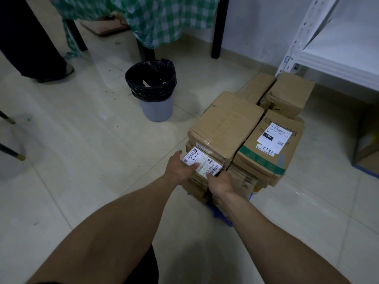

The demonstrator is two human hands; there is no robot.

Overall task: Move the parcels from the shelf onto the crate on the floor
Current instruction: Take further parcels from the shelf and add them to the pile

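Gripping the labelled parcel [203, 161] with fingers seemingly curled round its near edge, left hand [180, 168] and right hand [222, 181] steady it so it sits square above the blue crate [217, 214].

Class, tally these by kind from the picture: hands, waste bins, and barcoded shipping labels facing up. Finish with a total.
Hands: 2, left hand and right hand, both gripping the small parcel
Waste bins: 1, the waste bin
Barcoded shipping labels: 2, one on the small parcel, one on the green-banded box
Total: 5
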